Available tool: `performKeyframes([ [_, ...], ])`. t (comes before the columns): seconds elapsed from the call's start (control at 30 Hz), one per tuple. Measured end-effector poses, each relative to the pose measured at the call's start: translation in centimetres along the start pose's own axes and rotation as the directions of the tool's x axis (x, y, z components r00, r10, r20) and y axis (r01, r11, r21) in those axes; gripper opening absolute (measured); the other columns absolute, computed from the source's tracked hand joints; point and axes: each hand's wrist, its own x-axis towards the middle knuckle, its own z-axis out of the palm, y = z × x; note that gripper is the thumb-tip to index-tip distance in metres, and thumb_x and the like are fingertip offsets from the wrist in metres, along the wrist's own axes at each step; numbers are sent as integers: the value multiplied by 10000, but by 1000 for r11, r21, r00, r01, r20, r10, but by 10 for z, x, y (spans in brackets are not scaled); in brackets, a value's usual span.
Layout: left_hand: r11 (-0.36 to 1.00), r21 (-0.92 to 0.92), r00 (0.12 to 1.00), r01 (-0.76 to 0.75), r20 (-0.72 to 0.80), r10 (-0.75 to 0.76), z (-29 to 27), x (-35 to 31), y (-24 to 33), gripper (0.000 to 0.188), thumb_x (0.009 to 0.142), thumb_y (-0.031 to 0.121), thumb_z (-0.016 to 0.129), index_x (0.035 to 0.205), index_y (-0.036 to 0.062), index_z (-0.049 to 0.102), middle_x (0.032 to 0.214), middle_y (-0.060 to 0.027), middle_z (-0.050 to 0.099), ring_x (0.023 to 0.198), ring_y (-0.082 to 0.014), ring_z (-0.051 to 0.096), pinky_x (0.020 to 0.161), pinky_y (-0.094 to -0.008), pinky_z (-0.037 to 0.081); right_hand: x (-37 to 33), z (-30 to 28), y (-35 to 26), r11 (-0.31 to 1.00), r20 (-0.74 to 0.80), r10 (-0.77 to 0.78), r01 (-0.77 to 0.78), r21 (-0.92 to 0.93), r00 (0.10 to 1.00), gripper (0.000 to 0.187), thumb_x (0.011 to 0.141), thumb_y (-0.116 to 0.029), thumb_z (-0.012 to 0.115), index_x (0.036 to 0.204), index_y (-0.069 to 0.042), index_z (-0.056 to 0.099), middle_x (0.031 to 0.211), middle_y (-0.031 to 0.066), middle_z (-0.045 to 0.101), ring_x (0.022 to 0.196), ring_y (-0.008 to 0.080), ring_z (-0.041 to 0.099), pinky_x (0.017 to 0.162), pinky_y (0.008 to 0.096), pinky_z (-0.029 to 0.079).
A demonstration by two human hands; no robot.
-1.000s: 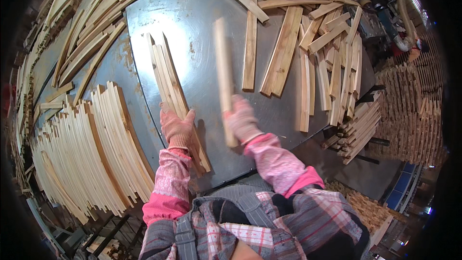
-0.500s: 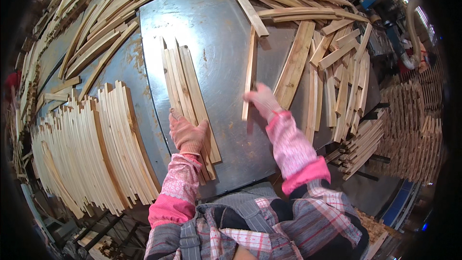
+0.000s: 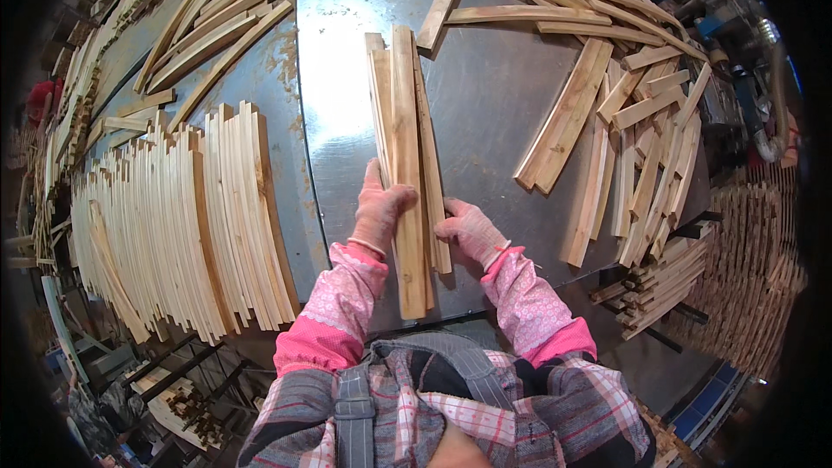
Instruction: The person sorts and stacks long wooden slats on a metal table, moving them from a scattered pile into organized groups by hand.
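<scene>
A small bundle of long wooden strips (image 3: 405, 121) stands over the metal tabletop in front of me, its strips slightly fanned. From the left side my gloved left hand (image 3: 381, 210) grips it, thumb across the top of the widest strip and fingers along the outer edge. On the other side my gloved right hand (image 3: 474, 232) is closed at the near part of the rightmost strip (image 3: 431, 156), with its fingertips partly hidden. Both gloves are pale pink, below pink patterned sleeves.
Left of me lies a broad row of strips (image 3: 173, 234) placed side by side. Two wider boards (image 3: 568, 113) and a jumble of short and long pieces (image 3: 650, 139) lie to the right. More loose strips (image 3: 529, 13) curve along the far edge. Bare metal tabletop (image 3: 485, 130) shows between.
My right hand has moved left with a strip to the bundle. My left hand has shifted the bundle right, and its strips now sit closer together. The view has shifted somewhat.
</scene>
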Motion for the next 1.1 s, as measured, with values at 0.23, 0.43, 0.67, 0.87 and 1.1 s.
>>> performKeyframes([
  [0.23, 735, -574, 893, 361, 441, -94, -37, -2, -5, 710, 774, 256, 591, 1392, -70, 463, 1165, -205, 658, 987, -328, 689, 882, -450, 591, 7, 15, -32, 946, -92, 140, -160, -281, 986, 469, 794, -189, 675, 1185, 61, 608, 973, 143, 685, 896, 202, 650, 817, 312, 520],
  [0.43, 772, -569, 934, 283, 348, -86, -17, -6, 15, 538, 822, 285, 572, 1205, -91, 606, 987, -184, 698, 855, -282, 702, 800, -387, 599, 27, 56, -33, 716, -500, 147, -441, -541, 853, 507, 800, -264, 714, 1236, -36, 591, 1205, 232, 662, 1139, 405, 630, 991, 435, 500],
  [0.67, 609, 793, 923, 26, -254, 290, -46, 20, 31, 628, 737, 305, 777, 1230, -10, 548, 1037, -182, 675, 951, -310, 674, 864, -380, 553, 18, 58, -29, 756, -432, 57, -322, -570, 900, 486, 739, -238, 740, 1159, -22, 623, 1033, 189, 716, 983, 335, 699, 878, 393, 543],
  [0.87, 326, 934, 984, 145, -169, 46, -35, 31, 46, 1065, 712, 583, 803, 1408, -101, 377, 1335, -299, 524, 1195, -399, 585, 998, -449, 498, 17, 51, -15, 791, -206, 139, -234, -566, 969, 446, 786, -212, 693, 1171, -1, 615, 1016, 175, 711, 948, 294, 693, 875, 381, 531],
  [1.1, 119, 991, 913, 65, -107, 393, -6, 20, 7, 1256, 706, 607, 803, 1502, -140, 182, 1446, -312, 419, 1335, -424, 443, 1104, -440, 397, 8, 21, -11, 927, -243, 60, -145, -347, 968, 276, 819, -97, 651, 1064, 28, 627, 860, 85, 662, 770, 158, 631, 692, 311, 521],
])
